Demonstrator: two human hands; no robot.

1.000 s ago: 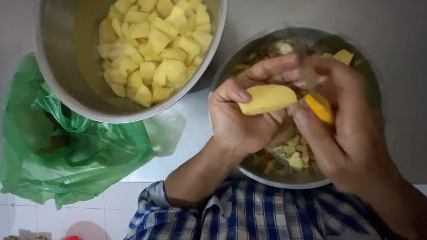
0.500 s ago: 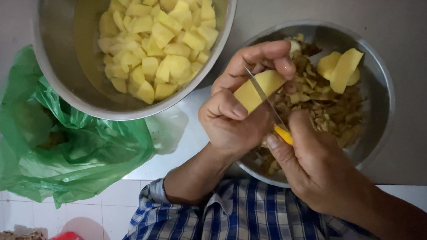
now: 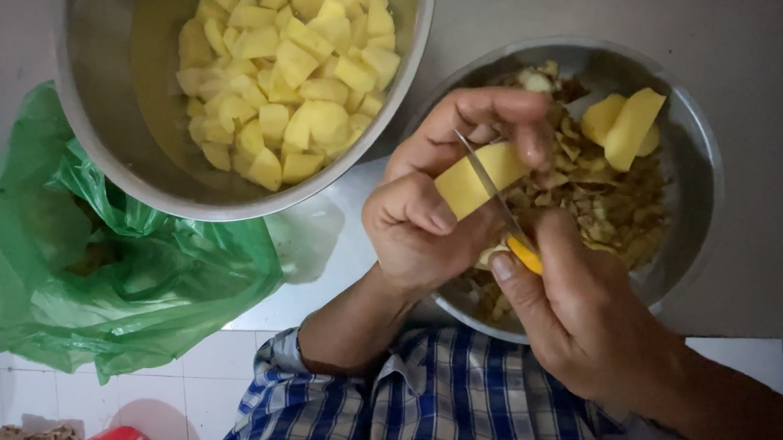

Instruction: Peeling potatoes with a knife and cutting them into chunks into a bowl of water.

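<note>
Left hand (image 3: pixel 428 218) grips potato piece (image 3: pixel 480 178); right hand (image 3: pixel 577 304) grips yellow-handled knife (image 3: pixel 501 209).

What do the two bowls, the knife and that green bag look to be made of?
Both the large bowl and the smaller bowl look like brushed steel: grey, dull sheen, thin rolled rims. The knife, in the right hand, seems to have a thin metal blade and a glossy yellow handle, probably plastic. The green bag is thin translucent plastic film, crinkled and shiny.

surface: grey counter (image 3: pixel 782 54) | on it: two steel bowls (image 3: pixel 97 139) (image 3: pixel 695 148), green bag (image 3: pixel 134 277)
</note>
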